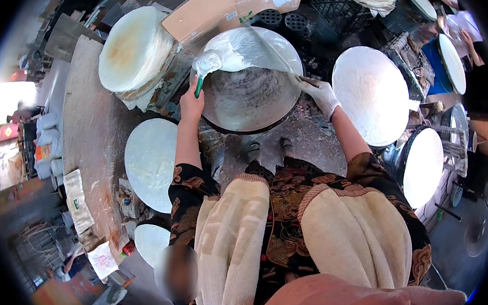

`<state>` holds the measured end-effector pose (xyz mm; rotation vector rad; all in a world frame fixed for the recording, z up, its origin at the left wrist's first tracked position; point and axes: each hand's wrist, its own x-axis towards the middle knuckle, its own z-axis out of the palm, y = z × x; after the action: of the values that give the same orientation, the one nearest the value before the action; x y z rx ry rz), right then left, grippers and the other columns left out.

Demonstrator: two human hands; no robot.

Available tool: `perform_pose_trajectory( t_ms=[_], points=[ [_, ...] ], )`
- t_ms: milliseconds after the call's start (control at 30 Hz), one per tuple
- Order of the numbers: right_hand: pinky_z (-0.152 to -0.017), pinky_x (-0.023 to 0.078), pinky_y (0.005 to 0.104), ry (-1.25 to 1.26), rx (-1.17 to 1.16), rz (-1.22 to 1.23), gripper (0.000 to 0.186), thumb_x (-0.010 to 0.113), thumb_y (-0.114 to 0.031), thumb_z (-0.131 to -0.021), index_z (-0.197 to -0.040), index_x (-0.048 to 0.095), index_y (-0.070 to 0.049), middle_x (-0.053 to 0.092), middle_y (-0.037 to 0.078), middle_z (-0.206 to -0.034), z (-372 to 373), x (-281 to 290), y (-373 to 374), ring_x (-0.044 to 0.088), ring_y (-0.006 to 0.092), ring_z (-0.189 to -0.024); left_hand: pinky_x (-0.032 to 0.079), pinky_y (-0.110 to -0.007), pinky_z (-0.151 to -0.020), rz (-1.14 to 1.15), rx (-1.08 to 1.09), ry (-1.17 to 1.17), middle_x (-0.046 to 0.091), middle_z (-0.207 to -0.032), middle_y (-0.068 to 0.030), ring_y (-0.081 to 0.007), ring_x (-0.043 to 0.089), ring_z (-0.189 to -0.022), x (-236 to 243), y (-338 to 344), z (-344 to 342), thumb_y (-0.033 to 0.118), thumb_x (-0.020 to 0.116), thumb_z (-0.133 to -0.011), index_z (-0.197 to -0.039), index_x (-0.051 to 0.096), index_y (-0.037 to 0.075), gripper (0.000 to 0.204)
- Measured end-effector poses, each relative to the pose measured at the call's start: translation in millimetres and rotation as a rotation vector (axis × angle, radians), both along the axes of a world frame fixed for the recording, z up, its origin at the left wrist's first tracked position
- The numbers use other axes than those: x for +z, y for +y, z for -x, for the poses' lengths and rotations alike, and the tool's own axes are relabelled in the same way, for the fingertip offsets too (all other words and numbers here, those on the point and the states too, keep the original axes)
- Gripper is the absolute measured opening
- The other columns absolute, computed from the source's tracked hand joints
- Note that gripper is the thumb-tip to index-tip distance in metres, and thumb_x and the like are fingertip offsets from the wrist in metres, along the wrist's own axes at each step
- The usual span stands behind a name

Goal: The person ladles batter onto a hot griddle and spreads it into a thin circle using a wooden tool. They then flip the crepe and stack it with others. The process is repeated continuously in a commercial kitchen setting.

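Thin pale sheet (239,56) over far half of round griddle (246,99), long axis left to right. Gloved right hand (323,96) pinching sheet's right end; sheet extends leftward from grip. Left hand (192,104) clamped on green-handled tool (199,86), head at sheet's left end.

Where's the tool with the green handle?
In the head view, the green-handled tool is left of centre near the top, in the person's left hand, at the left edge of the big round griddle.
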<state>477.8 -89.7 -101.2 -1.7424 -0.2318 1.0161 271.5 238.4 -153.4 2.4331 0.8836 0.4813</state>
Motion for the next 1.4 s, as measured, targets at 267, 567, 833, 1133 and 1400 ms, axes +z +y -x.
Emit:
perform_pose_trajectory(
  t_ms=[267, 567, 833, 1133, 1400],
  points=[
    [-0.064, 0.046, 0.0243, -0.013, 0.332, 0.147, 0.044, 0.067, -0.036, -0.081, -0.108, 0.066, -0.001, 0.065, 0.004, -0.08, 12, 2, 40, 0.055, 0.0077, -0.071, 0.049, -0.045, -0.07, -0.046, 0.152, -0.097, 0.063, -0.088, -0.025, -0.0399, 0.062, -0.081, -6, -29, 25, 0.014, 0.062, -0.08, -0.132, 0.05, 0.019, 0.053],
    [-0.063, 0.046, 0.026, -0.087, 0.532, -0.123, 0.045, 0.065, -0.033, -0.084, -0.116, 0.062, -0.001, 0.063, 0.005, -0.079, -44, -38, 46, 0.056, 0.0102, -0.066, 0.05, -0.038, -0.068, 0.082, 0.302, -0.106, 0.063, -0.084, -0.0244, -0.0355, 0.065, -0.074, -5, -69, 36, 0.012, 0.062, -0.081, -0.131, 0.051, 0.017, 0.051],
    [-0.036, 0.026, 0.021, -0.057, 0.529, -0.023, 0.042, 0.065, -0.036, -0.083, -0.115, 0.065, -0.009, 0.052, -0.001, -0.063, -132, -23, 49, 0.036, 0.0042, -0.039, 0.044, -0.029, -0.09, 0.24, 0.367, -0.201, 0.061, -0.12, -0.016, -0.0187, 0.06, -0.106, -4, -119, 74, 0.005, 0.061, -0.082, -0.132, 0.05, 0.007, 0.051],
    [-0.033, 0.027, 0.0216, 0.053, 0.839, 0.147, 0.038, 0.067, -0.032, -0.083, -0.112, 0.065, -0.007, 0.051, -0.002, -0.059, -125, -10, 60, 0.038, 0.0056, -0.038, 0.049, -0.028, -0.071, 0.197, 0.427, -0.227, 0.064, -0.106, -0.0215, -0.0164, 0.066, -0.082, -10, -174, 97, 0.008, 0.063, -0.082, -0.131, 0.049, 0.007, 0.051],
    [-0.036, 0.028, 0.0218, -0.217, 0.873, 0.128, 0.034, 0.06, -0.035, -0.087, -0.103, 0.065, -0.006, 0.052, -0.001, -0.059, -121, -1, 152, 0.037, 0.0052, -0.039, 0.048, -0.025, -0.071, 0.297, 0.369, -0.254, 0.066, -0.102, -0.0188, -0.0106, 0.062, -0.079, -3, -201, 111, 0.004, 0.062, -0.083, -0.131, 0.05, 0.007, 0.05]
  ],
)
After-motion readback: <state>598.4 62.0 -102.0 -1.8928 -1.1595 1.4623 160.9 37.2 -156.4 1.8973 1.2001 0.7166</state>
